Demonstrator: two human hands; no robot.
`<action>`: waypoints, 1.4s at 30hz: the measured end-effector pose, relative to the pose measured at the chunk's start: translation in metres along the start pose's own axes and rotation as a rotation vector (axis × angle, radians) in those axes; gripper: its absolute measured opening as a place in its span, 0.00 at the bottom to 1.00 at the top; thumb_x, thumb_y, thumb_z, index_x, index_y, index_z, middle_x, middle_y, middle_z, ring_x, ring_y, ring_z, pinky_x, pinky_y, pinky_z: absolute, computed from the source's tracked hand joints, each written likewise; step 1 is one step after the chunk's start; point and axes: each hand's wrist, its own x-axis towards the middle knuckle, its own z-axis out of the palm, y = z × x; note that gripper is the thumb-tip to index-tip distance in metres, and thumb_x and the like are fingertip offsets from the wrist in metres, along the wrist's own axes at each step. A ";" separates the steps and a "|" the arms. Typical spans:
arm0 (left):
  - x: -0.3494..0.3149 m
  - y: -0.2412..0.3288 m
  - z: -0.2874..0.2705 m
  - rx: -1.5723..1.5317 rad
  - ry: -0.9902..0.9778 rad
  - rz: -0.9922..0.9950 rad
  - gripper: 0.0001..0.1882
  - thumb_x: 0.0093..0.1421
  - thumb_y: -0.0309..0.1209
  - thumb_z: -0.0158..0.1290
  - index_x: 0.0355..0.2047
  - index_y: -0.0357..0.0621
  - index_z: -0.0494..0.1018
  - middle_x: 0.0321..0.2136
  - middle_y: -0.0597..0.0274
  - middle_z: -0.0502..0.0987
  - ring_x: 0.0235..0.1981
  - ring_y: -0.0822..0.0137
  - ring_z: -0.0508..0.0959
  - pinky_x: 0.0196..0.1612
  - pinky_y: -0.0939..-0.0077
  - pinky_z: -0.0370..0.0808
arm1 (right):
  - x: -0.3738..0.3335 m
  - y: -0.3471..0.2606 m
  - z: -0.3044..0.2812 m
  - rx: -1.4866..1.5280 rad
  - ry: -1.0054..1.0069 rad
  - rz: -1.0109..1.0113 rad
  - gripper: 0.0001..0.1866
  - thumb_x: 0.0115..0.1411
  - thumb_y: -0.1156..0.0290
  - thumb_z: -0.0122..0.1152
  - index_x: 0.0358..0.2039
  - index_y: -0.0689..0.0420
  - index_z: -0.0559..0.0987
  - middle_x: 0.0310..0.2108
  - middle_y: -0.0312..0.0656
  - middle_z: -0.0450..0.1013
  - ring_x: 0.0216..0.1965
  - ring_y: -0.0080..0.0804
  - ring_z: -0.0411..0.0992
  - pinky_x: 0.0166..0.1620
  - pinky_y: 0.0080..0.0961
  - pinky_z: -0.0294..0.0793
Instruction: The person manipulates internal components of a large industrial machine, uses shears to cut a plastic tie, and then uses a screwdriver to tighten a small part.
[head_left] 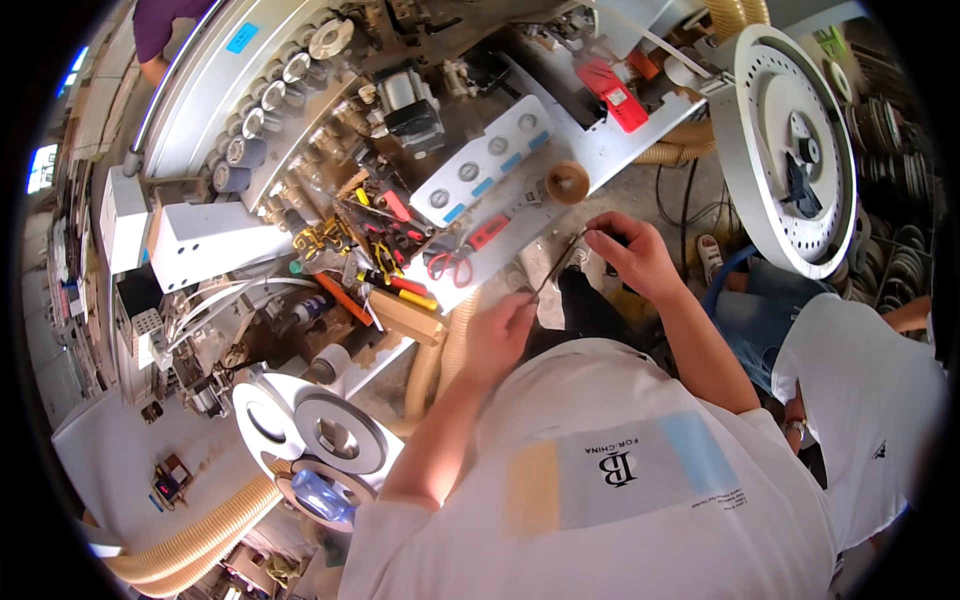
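1. Left hand (508,325): fingers closed, pinching lower end of thin dark rod (557,267).
2. Right hand (632,257): fingertips closed on rod's upper end.
3. Rod slants between both hands, near white desk (603,152) edge.

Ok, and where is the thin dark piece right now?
In the head view, just right of centre, the thin dark piece spans from the left hand to the right hand, below the round brown cup in the picture.
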 end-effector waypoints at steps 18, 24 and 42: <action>-0.006 0.006 0.018 0.161 0.071 0.192 0.06 0.61 0.31 0.59 0.38 0.45 0.80 0.21 0.51 0.77 0.23 0.48 0.78 0.26 0.59 0.72 | -0.011 0.010 -0.037 0.278 -0.200 0.085 0.16 0.65 0.64 0.62 0.47 0.63 0.83 0.29 0.33 0.76 0.33 0.16 0.70 0.38 0.18 0.70; -0.004 0.004 0.014 0.206 0.101 0.227 0.06 0.59 0.30 0.60 0.36 0.46 0.80 0.20 0.52 0.76 0.21 0.49 0.76 0.25 0.59 0.70 | -0.013 0.010 -0.026 0.048 -0.081 0.125 0.14 0.66 0.68 0.61 0.44 0.66 0.83 0.30 0.32 0.76 0.33 0.17 0.69 0.38 0.18 0.70; -0.015 0.017 -0.005 -0.564 -0.139 -0.353 0.17 0.70 0.30 0.47 0.57 0.40 0.71 0.27 0.62 0.81 0.23 0.72 0.74 0.28 0.78 0.69 | 0.009 0.039 -0.036 0.441 0.082 0.130 0.13 0.68 0.64 0.54 0.29 0.58 0.79 0.24 0.32 0.72 0.24 0.20 0.67 0.29 0.19 0.66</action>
